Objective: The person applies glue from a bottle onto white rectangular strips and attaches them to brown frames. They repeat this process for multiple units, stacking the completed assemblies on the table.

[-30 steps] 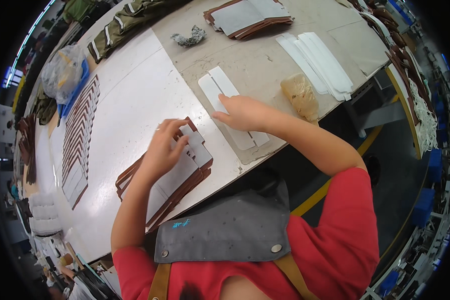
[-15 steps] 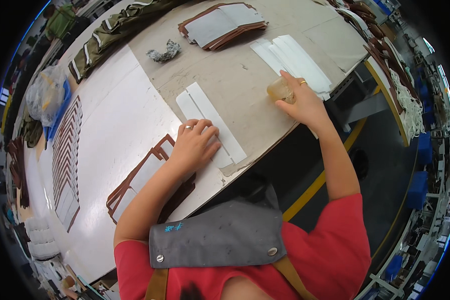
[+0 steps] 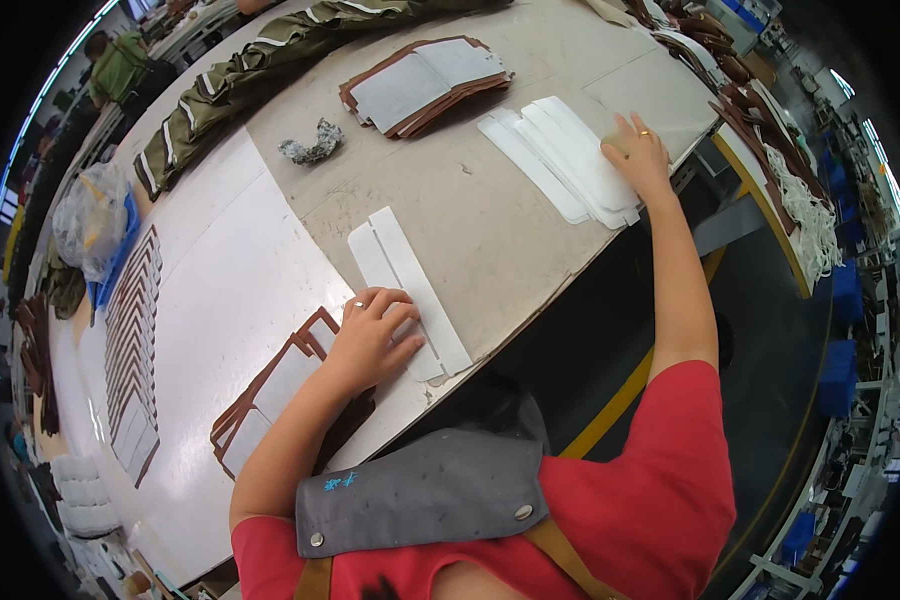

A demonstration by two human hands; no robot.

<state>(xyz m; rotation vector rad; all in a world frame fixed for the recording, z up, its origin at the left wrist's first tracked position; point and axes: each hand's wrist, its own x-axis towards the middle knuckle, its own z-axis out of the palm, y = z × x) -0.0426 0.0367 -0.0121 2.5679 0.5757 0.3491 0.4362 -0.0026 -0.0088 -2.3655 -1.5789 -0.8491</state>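
Observation:
My left hand (image 3: 375,338) presses down with bent fingers on a pair of white strips (image 3: 407,290) lying side by side near the table's front edge, a narrow gap between them. Further right, my right hand (image 3: 642,160) is at the table's edge, just beyond a fanned stack of white strips (image 3: 560,160). Its thumb and fingers are curved around a pale, yellowish translucent block (image 3: 625,144), mostly hidden by the hand. Beneath and beside my left forearm lies a stack of brown-edged white panels (image 3: 288,378).
A second brown-and-white stack (image 3: 425,85) lies at the back, near a grey crumpled lump (image 3: 312,143). Overlapping brown-edged pieces (image 3: 132,350) form a row at left. Olive fabric with white bands (image 3: 210,105) lines the far edge. A plastic bag (image 3: 95,220) sits in a blue tray.
My right hand has moved right and away with the block, past the stack of white strips. My left hand stays on the paired strips. The whole view has shifted slightly.

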